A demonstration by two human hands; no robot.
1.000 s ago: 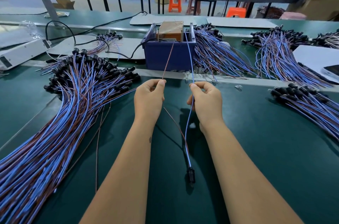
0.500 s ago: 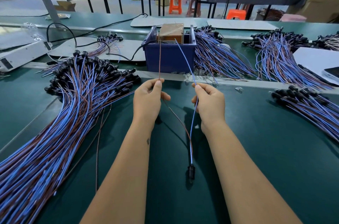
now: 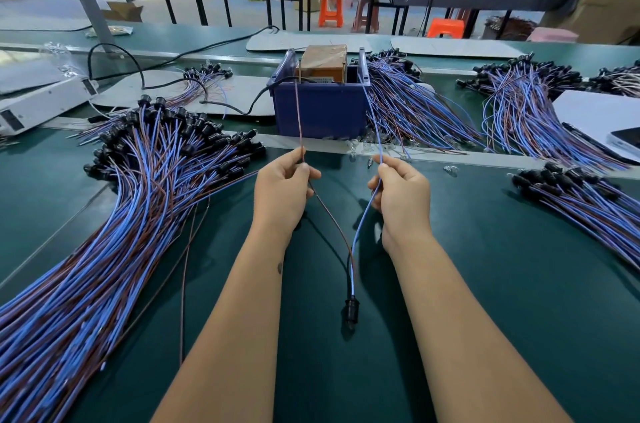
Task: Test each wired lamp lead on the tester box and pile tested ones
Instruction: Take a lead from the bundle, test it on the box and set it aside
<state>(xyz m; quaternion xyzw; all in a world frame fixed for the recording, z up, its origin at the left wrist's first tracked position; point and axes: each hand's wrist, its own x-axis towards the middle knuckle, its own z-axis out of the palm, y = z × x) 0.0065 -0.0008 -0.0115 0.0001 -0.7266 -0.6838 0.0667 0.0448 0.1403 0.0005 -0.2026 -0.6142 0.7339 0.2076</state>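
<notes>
Shifted since earlier: both wire ends, now spread wider at the blue plastic tester box [image 3: 320,109]. Left hand [image 3: 282,194] pinches thin brown wire [image 3: 300,118]; right hand [image 3: 403,196] pinches thin blue wire [image 3: 372,121]. Black lamp socket [image 3: 351,310] hangs low between forearms over green worktop [image 3: 502,284]. Large blue-and-brown lead pile [image 3: 104,232] lies left.

My left hand [image 3: 282,192] and right hand [image 3: 403,196] sit mid-frame over bare green mat [image 3: 502,301], which runs open to the lower right. Between my forearms hangs the socket [image 3: 351,310] on its two wires, blocking a straight cross. The big pile [image 3: 114,232] fills the left side down to the lower left corner. Ahead, the box [image 3: 320,109] stands at centre, with bundles [image 3: 415,107] close on its right. Another pile [image 3: 581,201] crowds the right edge.
</notes>
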